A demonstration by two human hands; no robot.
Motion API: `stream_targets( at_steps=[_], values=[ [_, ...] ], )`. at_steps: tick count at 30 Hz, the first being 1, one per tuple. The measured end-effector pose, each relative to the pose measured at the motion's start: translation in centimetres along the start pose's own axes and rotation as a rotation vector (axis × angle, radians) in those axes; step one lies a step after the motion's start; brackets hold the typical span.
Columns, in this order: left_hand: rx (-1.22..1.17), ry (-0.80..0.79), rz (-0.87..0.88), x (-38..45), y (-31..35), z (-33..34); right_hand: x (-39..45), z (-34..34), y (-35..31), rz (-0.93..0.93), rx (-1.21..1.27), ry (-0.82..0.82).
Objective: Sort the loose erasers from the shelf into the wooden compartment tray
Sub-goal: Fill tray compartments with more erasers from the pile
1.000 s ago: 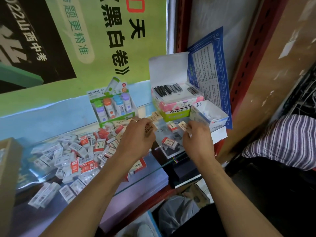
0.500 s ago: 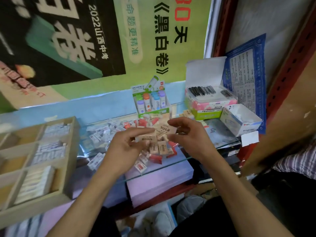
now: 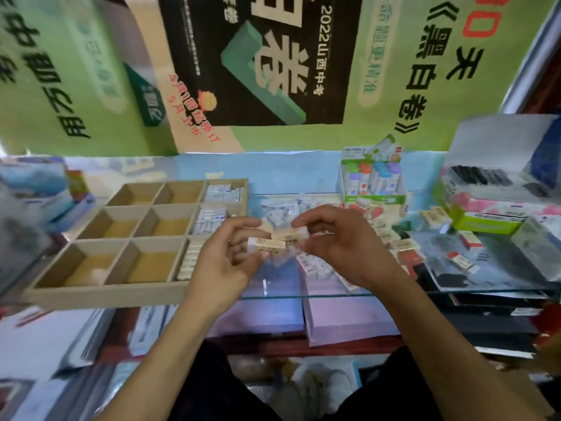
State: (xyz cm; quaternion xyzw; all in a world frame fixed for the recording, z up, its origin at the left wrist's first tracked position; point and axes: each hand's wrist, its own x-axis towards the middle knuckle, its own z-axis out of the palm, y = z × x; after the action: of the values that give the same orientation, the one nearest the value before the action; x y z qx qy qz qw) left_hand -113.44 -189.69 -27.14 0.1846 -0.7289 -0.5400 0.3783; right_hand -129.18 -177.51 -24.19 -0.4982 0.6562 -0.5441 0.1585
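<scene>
My left hand (image 3: 226, 258) grips a small stack of cream erasers (image 3: 267, 244) above the glass shelf. My right hand (image 3: 340, 247) pinches another cream eraser (image 3: 290, 233) and holds it against that stack. The wooden compartment tray (image 3: 100, 294) sits on the shelf just left of my hands. Its right column holds rows of white erasers (image 3: 212, 218); the other compartments show bare wood. A pile of loose erasers (image 3: 315, 265) lies on the glass under and to the right of my hands.
A green display box of correction tapes (image 3: 372, 180) stands behind the pile. A stack of open stationery boxes (image 3: 485, 205) sits at the right. A large green poster (image 3: 243, 71) covers the back wall. Purple boxes (image 3: 343, 317) lie under the glass shelf.
The view has swung left, so the wooden tray has come into full view. Both hands have left the pile with erasers and come together over the shelf near the tray.
</scene>
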Motion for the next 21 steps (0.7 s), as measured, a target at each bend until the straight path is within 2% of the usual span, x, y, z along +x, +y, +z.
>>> stream_targets(
  at_steps=[3, 7, 11, 15, 19, 21],
  values=[
    [-0.044, 0.167, -0.002, -0.8, -0.4, -2.5, 0.8, 2.6, -0.8, -0.051, -0.083, -0.031],
    [0.027, 0.264, 0.058, -1.6, -0.9, -5.7, 1.7, 5.2, -1.1, -0.056, -0.072, -0.026],
    [0.121, 0.222, 0.147, -2.2, -1.1, -7.2, 2.2, 7.0, -1.7, -0.057, -0.092, 0.016],
    [0.052, 0.152, 0.102, -2.3, -1.3, -7.1, 2.4, 8.5, -2.1, -0.012, -0.036, -0.012],
    [0.216, 0.146, 0.197, -2.1, -2.1, -7.4, 2.1, 9.0, -2.3, -0.088, -0.046, -0.043],
    [0.221, 0.135, 0.201, -2.1, -2.1, -7.5, 2.1, 8.9, -2.4, -0.109, -0.055, -0.051]
  ],
)
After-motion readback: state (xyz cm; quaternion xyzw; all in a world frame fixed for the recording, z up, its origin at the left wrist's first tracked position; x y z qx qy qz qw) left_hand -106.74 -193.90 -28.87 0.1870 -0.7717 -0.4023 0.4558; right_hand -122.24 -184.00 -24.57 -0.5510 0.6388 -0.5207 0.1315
